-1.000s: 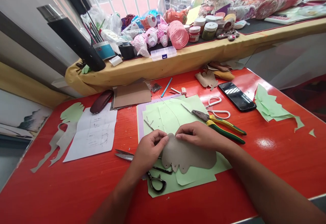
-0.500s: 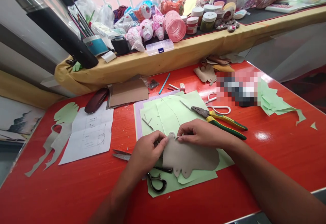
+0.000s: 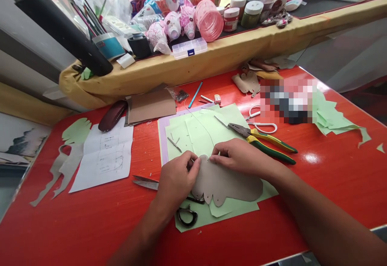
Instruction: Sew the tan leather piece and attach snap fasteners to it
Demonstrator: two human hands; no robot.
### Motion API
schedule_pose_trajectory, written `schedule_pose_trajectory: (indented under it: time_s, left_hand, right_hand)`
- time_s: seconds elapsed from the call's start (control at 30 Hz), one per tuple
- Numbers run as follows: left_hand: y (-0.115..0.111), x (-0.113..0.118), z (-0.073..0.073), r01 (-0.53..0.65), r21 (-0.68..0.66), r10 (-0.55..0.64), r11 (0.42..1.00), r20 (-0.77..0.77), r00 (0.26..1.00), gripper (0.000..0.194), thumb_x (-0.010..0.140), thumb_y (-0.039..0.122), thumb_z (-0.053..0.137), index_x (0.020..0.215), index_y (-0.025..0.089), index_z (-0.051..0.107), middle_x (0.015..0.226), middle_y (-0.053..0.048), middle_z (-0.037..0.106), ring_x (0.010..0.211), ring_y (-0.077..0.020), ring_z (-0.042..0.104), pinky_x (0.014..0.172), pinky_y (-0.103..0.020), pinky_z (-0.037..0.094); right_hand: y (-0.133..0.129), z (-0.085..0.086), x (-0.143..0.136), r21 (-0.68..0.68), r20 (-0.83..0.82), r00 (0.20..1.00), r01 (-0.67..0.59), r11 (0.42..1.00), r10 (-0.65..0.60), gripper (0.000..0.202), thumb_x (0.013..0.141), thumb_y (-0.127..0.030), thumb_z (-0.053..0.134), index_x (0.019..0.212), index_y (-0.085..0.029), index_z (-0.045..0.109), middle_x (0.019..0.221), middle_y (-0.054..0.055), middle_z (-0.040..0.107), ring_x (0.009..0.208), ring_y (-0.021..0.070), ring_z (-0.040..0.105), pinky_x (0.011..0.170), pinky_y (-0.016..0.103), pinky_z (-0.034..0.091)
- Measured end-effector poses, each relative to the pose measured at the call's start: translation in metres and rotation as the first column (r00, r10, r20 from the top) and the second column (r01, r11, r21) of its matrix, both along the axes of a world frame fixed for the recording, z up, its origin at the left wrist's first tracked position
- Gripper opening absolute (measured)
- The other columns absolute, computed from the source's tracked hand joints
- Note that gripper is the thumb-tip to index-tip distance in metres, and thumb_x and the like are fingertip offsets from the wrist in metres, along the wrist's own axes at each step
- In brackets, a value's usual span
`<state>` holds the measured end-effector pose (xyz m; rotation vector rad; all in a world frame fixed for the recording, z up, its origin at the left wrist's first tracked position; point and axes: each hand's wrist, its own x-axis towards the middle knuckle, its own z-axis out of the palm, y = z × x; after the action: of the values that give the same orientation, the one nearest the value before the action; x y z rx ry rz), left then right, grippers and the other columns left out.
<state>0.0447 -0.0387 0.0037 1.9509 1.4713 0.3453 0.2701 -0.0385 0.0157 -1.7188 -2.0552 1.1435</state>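
A grey-beige cut-out piece [image 3: 231, 183] with rounded lobes and small holes lies over green paper sheets [image 3: 208, 131]. My left hand [image 3: 178, 177] pinches its upper left edge between thumb and forefinger. At the top edge, just right of a small rounded tab, my right hand [image 3: 236, 155] has its fingers closed on the same piece. A thin wire or thread [image 3: 201, 123] curves up from beside my right fingers. Dark-handled scissors [image 3: 187, 217] lie partly beneath my left hand and the piece. Pliers with yellow-green handles [image 3: 266, 143] rest beyond my right hand.
White-handled scissors [image 3: 263, 127] lie behind the pliers. On the left are a drawn-on paper sheet [image 3: 104, 159], paper scraps [image 3: 69, 165] and a dark red case [image 3: 113, 115]. Brown sheets [image 3: 151, 105] lie farther back. Jars [image 3: 231, 19] line the cloth-covered ledge [image 3: 187, 68].
The view has shifted slightly. The grey-beige piece has turned a little, its lower left lobe now showing and the pale round detail at its top tab no longer visible. Both hands keep hold.
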Motion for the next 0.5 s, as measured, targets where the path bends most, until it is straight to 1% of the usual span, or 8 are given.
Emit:
schedule_pose_trajectory:
  time_s: [0.37,0.5]
  left_hand:
    - [0.0007,0.0021,-0.0026,0.008,0.017,-0.006,1.000,-0.106,0.994,0.025,0.101,0.044,0.053,0.094,0.026,0.068,0.074,0.002,0.070,0.066,-0.0185,0.061,0.061,-0.030,0.032]
    - [0.0003,0.0026,-0.0031,0.005,0.042,-0.001,0.999,-0.081,0.997,0.020,0.100,0.041,0.056,0.108,0.027,0.068,0.075,0.002,0.068,0.067,-0.0183,0.061,0.062,-0.030,0.035]
  right_hand:
    - [0.0009,-0.0045,0.0002,0.009,0.023,1.000,0.001,1.000,-0.001,0.023,0.096,-0.036,0.065,0.082,-0.023,0.077,0.080,0.005,0.078,0.067,0.0192,0.064,0.058,0.031,0.035]
    - [0.0010,-0.0032,0.0007,0.016,0.025,1.000,-0.010,1.000,0.010,0.023,0.097,-0.037,0.064,0.083,-0.023,0.077,0.079,0.005,0.078,0.067,0.0193,0.063,0.057,0.031,0.034]
